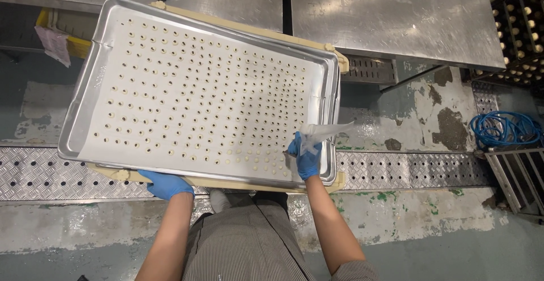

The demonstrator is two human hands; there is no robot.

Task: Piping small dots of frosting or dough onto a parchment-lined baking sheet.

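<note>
Head view looks down on a steel table [391, 14] at twelve o'clock, a wet patchy concrete floor [419, 105] and a ribbed metal drain plate [396, 170] running across at six. Resting over a cream plastic crate [238, 183] sits a wide, shallow aluminium tray [85, 96], lined with white paper and dotted with rows of tiny pale dough rounds [192, 88], most with dark centres. The tray overhangs the crate and tilts; a nudge at its seven o'clock corner could likely slide it off. The left hand [165, 184], in a blue glove, is curled shut around the crate's near edge. The right hand [307, 159], also gloved, is clenched on a soft, clear piping bag [323, 132] at the tray's five o'clock corner; uneven squeezing could smear the unfilled rounds there. A coiled blue hose [501, 129] lies at three o'clock.
</note>
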